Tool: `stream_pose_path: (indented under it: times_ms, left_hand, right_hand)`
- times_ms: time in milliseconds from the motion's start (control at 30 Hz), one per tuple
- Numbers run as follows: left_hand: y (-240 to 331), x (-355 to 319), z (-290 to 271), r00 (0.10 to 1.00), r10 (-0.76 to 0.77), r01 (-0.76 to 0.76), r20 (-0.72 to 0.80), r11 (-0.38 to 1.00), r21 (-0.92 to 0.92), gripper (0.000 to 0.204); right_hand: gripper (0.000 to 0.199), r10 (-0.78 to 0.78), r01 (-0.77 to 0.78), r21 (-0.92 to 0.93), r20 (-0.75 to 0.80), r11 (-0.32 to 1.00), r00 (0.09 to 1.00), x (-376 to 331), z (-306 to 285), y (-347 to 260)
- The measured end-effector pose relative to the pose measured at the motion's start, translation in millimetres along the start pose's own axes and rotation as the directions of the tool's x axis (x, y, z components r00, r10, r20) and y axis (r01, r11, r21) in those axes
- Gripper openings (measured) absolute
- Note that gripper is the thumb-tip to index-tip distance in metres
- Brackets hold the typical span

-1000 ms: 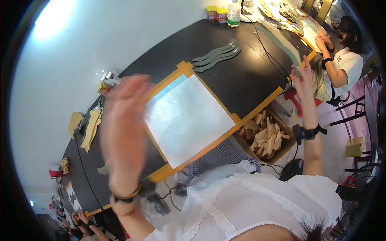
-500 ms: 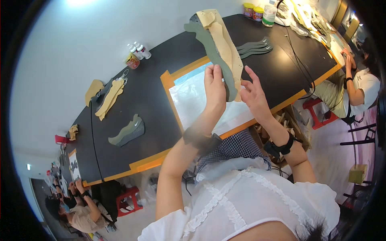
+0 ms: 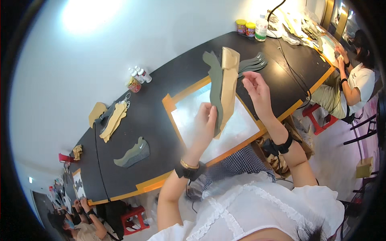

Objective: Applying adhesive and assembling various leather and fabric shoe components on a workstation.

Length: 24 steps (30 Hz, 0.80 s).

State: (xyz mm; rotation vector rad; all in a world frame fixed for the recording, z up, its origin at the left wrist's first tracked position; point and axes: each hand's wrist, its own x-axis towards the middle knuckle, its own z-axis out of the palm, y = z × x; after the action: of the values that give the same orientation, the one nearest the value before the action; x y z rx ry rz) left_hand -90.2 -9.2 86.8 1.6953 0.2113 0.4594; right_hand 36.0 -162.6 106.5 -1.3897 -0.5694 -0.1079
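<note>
A wavy grey-green shoe-upper piece (image 3: pixel 216 82) with tan backing paper (image 3: pixel 229 86) stands tilted up above the table. My left hand (image 3: pixel 205 120) pinches its lower end between thumb and fingers. Off to the right of the paper, my right hand (image 3: pixel 258 92) is raised with loosely curled fingers apart, touching nothing. Beneath both hands lies a white sheet (image 3: pixel 189 128) edged with orange tape. Another green and grey shoe-upper piece (image 3: pixel 134 154) rests flat on the left of the table. Several matching wavy strips (image 3: pixel 253 64) are stacked beyond my right hand.
Tan paper pieces (image 3: pixel 114 120) lie at the left by the table's back edge. White bottles (image 3: pixel 140 74) and a tin (image 3: pixel 134 84) stand behind them. At the back right are two yellow-lidded jars (image 3: pixel 245 28), a clear bottle (image 3: pixel 261 29) and a cable (image 3: pixel 291 64). Co-workers sit at both ends.
The held piece has come lower and nearer, turning so the tan paper folds upright along it. My right hand has let go and moved away to the right. The view has shifted slightly.
</note>
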Motion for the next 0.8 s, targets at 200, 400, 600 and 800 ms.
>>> stream_pose_path:
  times_ms: [200, 400, 600, 800]
  left_hand:
    - [-2.2, -11.1, -0.4, 0.989, 0.114, -0.130, 0.092, 0.971, 0.201, 0.006]
    - [13.3, -5.8, 12.3, 0.980, 0.186, -0.194, 0.068, 0.971, 0.140, 0.010]
    - [37.2, 51.6, 19.0, 0.985, 0.145, -0.146, -0.092, 0.989, -0.008, 0.028]
    - [35.2, 58.1, 38.6, 0.972, 0.155, -0.168, -0.177, 0.984, -0.062, 0.035]
  right_hand:
    - [0.023, 0.086, -0.097, 0.129, 0.091, 0.987, 0.992, 12.2, 0.9, 0.8]
    - [0.020, 0.123, -0.144, 0.218, 0.109, 0.965, 0.986, 9.4, 8.2, 0.2]
    - [0.014, 0.098, -0.129, 0.197, 0.158, 0.972, 0.983, -5.2, 31.2, -7.9]
    - [0.013, 0.115, -0.138, 0.153, 0.146, 0.979, 0.983, 2.6, 16.7, 0.0]
